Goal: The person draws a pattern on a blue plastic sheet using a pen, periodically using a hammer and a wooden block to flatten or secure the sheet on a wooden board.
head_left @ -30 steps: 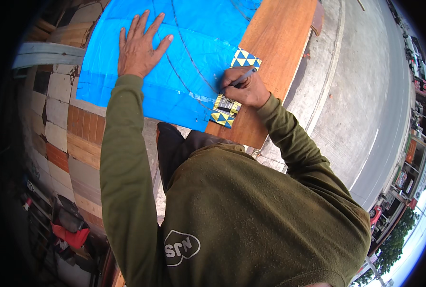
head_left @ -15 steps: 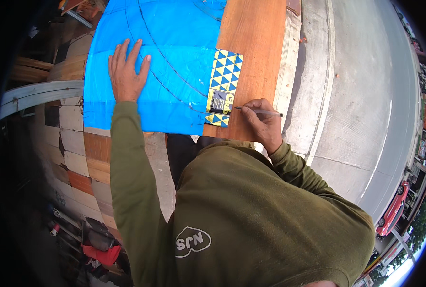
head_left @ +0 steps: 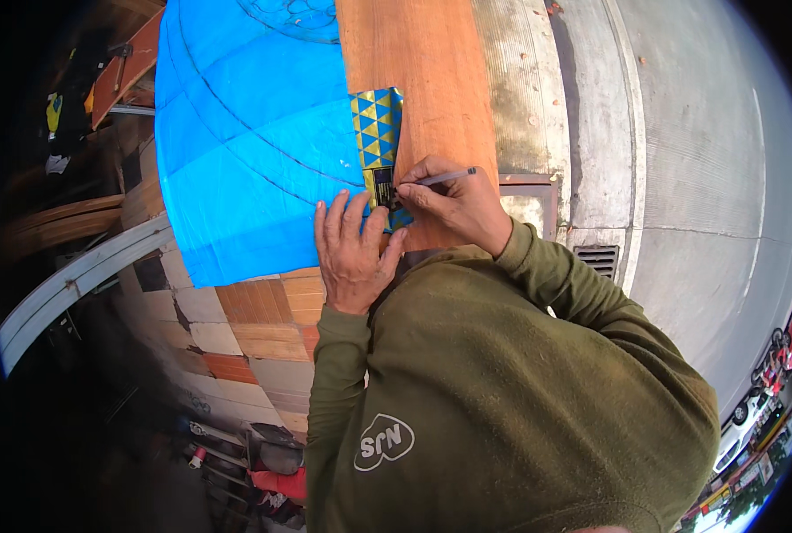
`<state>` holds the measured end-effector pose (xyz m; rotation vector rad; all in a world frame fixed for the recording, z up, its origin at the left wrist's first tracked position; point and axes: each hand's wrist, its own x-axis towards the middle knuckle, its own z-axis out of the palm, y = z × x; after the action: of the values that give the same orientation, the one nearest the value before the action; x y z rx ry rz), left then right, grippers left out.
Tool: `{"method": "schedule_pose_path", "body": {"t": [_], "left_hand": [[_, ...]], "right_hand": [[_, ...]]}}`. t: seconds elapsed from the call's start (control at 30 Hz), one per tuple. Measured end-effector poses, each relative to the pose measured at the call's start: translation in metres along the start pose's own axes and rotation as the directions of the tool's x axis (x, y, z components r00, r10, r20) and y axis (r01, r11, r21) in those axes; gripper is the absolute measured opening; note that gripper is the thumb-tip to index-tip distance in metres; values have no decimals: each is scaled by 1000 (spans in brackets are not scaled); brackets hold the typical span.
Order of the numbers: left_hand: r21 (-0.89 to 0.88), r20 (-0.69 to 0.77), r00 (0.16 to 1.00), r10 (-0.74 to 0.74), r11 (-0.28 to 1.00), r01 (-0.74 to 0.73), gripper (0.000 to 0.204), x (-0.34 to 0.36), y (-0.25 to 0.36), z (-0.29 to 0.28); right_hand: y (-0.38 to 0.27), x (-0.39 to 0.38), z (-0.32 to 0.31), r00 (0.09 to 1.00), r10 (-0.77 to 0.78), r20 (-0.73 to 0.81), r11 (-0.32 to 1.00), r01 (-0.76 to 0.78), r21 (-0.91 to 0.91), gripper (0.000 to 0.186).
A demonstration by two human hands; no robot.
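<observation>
A sheet of blue plastic (head_left: 254, 191) with dark curved lines drawn on it lies over a brown wooden board (head_left: 440, 98). At the sheet's right edge is a flat piece with yellow and blue triangles (head_left: 376, 129) and a dark printed panel. My left hand (head_left: 356, 253) lies flat, fingers stretched, on the sheet's near right corner and the lower end of the patterned piece. My right hand (head_left: 462, 204) pinches a slim pen (head_left: 449, 177) beside the dark panel. The fingers hide the pen's tip.
A patchwork of wooden and pale tiles (head_left: 236, 311) lies below and left of the sheet. A pale curved beam (head_left: 85, 280) reaches in from the left. Right of the board are a concrete strip, a drain grate (head_left: 598, 260) and a road (head_left: 724, 169) with parked vehicles.
My left hand has come down and right from the middle of the blue sheet to the patterned piece. My right hand has moved the pen onto that piece. The whole view has shifted.
</observation>
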<state>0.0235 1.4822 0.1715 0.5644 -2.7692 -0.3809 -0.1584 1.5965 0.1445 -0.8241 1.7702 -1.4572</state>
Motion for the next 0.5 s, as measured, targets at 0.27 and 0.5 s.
{"method": "schedule_pose_path", "body": {"t": [0.27, 0.5], "left_hand": [[-48, -230, 970, -78, 996, 69, 13, -4, -2, 12], [-183, -264, 934, -240, 963, 196, 12, -17, 4, 16]], "right_hand": [[-15, -4, 14, 992, 121, -17, 841, -94, 532, 36], [-11, -21, 48, 999, 12, 36, 797, -31, 603, 49]]}}
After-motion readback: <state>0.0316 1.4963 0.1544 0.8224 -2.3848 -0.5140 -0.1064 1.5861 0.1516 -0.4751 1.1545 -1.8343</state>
